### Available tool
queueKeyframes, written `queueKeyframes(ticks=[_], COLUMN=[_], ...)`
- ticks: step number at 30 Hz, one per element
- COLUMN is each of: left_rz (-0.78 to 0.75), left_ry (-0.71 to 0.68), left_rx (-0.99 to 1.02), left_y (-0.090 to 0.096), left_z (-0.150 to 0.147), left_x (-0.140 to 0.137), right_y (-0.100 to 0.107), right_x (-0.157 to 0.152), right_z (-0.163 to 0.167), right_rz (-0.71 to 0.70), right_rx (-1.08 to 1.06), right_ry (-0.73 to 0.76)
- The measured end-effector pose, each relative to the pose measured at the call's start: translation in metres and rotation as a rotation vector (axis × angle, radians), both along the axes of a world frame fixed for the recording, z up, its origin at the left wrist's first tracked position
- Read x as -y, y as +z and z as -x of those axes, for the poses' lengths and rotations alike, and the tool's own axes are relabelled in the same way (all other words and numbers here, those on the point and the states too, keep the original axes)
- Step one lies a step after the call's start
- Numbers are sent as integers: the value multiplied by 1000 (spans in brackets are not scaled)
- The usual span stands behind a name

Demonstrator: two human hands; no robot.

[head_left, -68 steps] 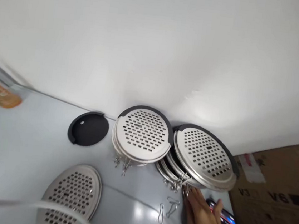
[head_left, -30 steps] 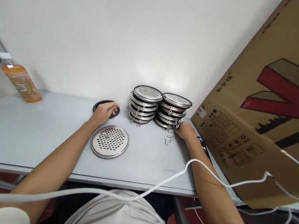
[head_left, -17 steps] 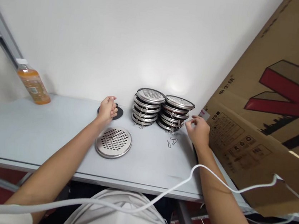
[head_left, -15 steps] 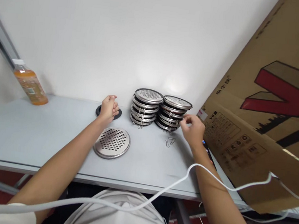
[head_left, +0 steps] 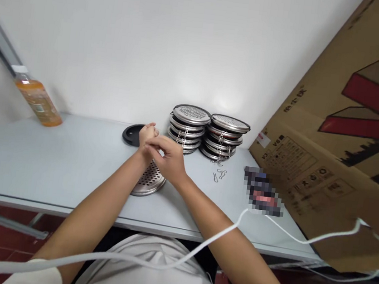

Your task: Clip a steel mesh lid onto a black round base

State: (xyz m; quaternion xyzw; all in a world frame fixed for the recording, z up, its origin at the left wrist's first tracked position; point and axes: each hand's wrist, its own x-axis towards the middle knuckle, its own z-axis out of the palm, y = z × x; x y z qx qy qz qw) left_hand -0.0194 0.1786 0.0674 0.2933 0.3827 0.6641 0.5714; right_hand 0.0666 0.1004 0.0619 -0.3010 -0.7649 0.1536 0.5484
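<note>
My left hand (head_left: 148, 135) is closed in a fist above the table, in front of a round black lid-like part (head_left: 131, 134). What it holds, if anything, is hidden. My right hand (head_left: 170, 159) overlaps my left wrist, its thumb and index finger pinched together there; nothing is visible between them. Below both hands lies a round metal plate with rows of slotted holes (head_left: 150, 184), partly covered by them. Two stacks of similar plates with black rims, the left stack (head_left: 192, 115) and the right stack (head_left: 230, 123), stand behind. Wire clips hang from their sides.
Several loose wire clips (head_left: 219, 175) lie in front of the right stack. A blurred dark object (head_left: 263, 192) rests near the large cardboard box (head_left: 309, 174) on the right. An orange drink bottle (head_left: 39, 102) stands at far left. A white cable (head_left: 198, 248) crosses in front of my arms.
My right hand has moved left from beside the right stack to my left wrist. My left hand, still closed, has shifted slightly right. The view has shifted a little.
</note>
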Motion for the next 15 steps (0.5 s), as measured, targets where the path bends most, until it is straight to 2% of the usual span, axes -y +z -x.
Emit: queueKeyframes(ticks=[6, 9, 13, 15], left_rz=[43, 46, -5, -37], left_ry=[54, 55, 118, 162], left_rx=[91, 113, 131, 132], left_y=[8, 9, 6, 5], left_z=[-2, -6, -8, -7], left_x=[-1, 2, 4, 4], right_y=[-19, -18, -16, -17], right_x=[8, 14, 27, 31], right_z=[1, 4, 8, 9], right_rz=[151, 254, 185, 146], right_rx=[-75, -98, 43, 118], right_ry=[22, 124, 284, 274])
